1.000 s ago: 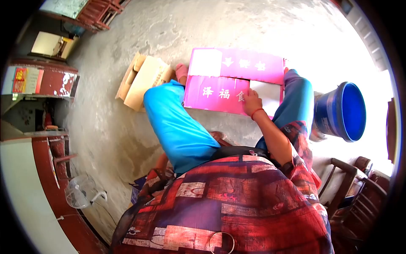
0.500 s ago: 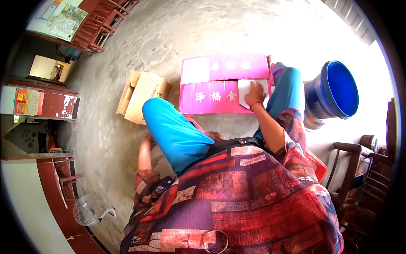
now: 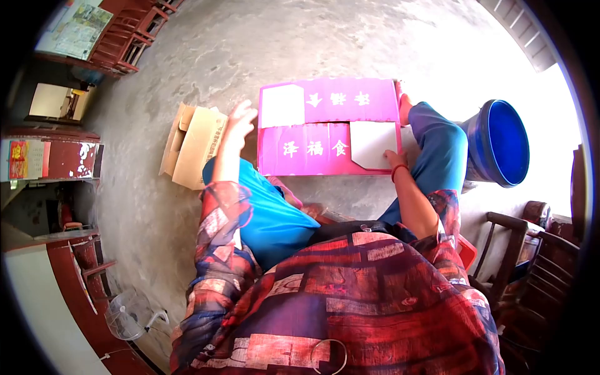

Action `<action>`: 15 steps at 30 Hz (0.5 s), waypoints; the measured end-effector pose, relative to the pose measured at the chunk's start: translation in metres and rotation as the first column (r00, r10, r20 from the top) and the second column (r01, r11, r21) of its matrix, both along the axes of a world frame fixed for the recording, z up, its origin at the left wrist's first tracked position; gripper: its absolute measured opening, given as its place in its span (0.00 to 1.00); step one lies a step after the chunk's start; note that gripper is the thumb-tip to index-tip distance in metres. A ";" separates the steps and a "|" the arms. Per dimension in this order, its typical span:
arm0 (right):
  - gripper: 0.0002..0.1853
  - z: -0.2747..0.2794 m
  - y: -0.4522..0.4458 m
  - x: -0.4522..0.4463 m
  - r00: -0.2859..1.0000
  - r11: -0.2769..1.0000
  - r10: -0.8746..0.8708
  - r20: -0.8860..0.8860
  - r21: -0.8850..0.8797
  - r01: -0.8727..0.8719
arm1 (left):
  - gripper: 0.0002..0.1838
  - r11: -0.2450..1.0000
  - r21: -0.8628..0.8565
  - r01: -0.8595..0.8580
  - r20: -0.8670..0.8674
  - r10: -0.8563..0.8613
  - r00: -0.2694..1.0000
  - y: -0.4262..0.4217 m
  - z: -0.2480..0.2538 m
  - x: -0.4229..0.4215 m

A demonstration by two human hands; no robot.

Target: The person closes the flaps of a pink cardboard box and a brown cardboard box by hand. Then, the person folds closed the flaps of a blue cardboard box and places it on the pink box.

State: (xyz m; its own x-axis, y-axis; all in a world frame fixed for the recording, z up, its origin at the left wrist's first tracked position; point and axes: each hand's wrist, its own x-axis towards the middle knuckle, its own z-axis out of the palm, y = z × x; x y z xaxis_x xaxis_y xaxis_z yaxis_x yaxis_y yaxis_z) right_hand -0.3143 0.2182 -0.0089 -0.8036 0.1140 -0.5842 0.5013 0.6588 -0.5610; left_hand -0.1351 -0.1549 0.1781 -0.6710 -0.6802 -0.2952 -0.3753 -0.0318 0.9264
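Note:
A pink cardboard box (image 3: 331, 164) with white characters and white corner panels lies on the floor between my knees, its top flaps folded down and nearly meeting. My left hand (image 3: 239, 125) is raised just left of the box, fingers apart and holding nothing. At the box's near right corner, my right hand (image 3: 396, 160) has a thumb or finger on the white panel; its other fingers curl at the edge and are partly hidden. Left of my knee stands a brown cardboard box (image 3: 199, 147) with its flaps open toward the left.
A blue bucket (image 3: 507, 144) stands right of my right knee. Dark wooden chairs (image 3: 531, 262) are at the lower right, near a red plastic item (image 3: 465, 252). A white fan (image 3: 129, 314) sits at the lower left. More wooden chairs (image 3: 134, 34) line the wall at the upper left.
My left hand has risen from beside my left knee to the pink box's left side. My right hand has slid back from the white panel to the near right corner. The view shifted slightly.

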 end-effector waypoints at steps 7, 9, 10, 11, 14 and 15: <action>0.41 0.007 -0.002 -0.011 0.990 0.990 0.046 -0.130 -0.127 -0.062 | 0.36 0.841 -0.297 0.453 0.457 -0.291 0.841 0.037 -0.098 0.001; 0.41 -0.007 -0.008 -0.028 0.979 0.982 0.097 -0.179 -0.145 -0.124 | 0.34 0.920 0.020 0.391 0.397 -0.366 0.841 0.057 -0.088 0.000; 0.40 -0.015 -0.010 -0.034 0.963 0.970 0.143 -0.229 -0.159 -0.182 | 0.32 0.878 -0.019 0.477 0.423 -0.426 0.800 0.054 -0.109 0.004; 0.40 -0.024 -0.013 -0.038 0.964 0.968 0.155 -0.215 -0.163 -0.192 | 0.32 0.884 -0.013 0.467 0.435 -0.415 0.799 0.055 -0.117 0.010; 0.40 -0.039 -0.021 -0.048 0.956 0.882 0.100 -0.274 -0.421 -0.213 | 0.32 0.670 -0.273 0.690 0.560 -0.473 0.680 0.066 -0.122 0.013; 0.40 -0.033 -0.023 -0.045 0.957 0.881 0.102 -0.271 -0.423 -0.213 | 0.32 0.671 -0.271 0.690 0.563 -0.471 0.679 0.063 -0.125 0.013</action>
